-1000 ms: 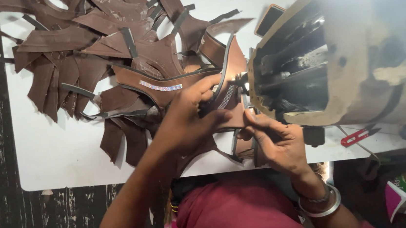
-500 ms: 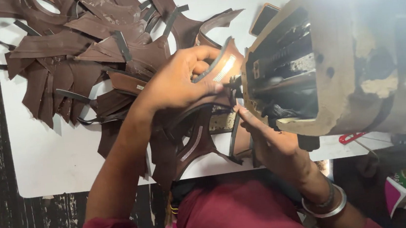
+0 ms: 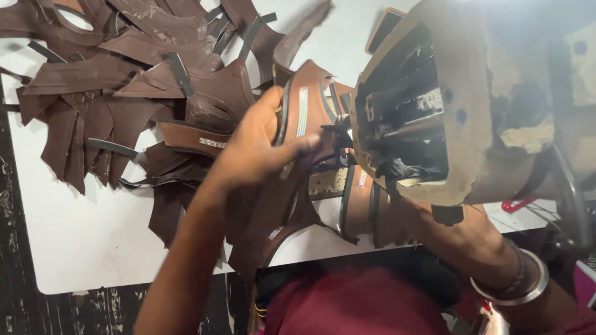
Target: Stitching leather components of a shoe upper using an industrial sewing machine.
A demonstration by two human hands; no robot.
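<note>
Since the earlier frames the left hand [image 3: 256,146] has lifted away from the table edge and the brown leather piece [image 3: 304,113] it grips has been raised toward the head of the sewing machine [image 3: 493,100]; the right hand has slipped from view beneath that head.

The left hand, near the frame's centre, closes thumb against fingers on the curved leather piece, which bears a pale strip along its length and stands tilted at about 2 o'clock from the hand, its far edge just beside the machine's needle area [image 3: 342,138]. The lower part of the same brown material hangs toward 6 o'clock, over the edge of the white table [image 3: 88,236].

Only the right forearm shows, at 4 o'clock, wearing metal bangles [image 3: 520,284]; whether the right hand is spread or closed cannot be told.

A heap of brown leather cut-outs [image 3: 125,82] and dark strips lies at 10 to 11 o'clock from the left hand. A red-handled tool [image 3: 517,204] lies under the machine at 4 o'clock. The person's maroon garment [image 3: 354,313] fills 6 o'clock.
</note>
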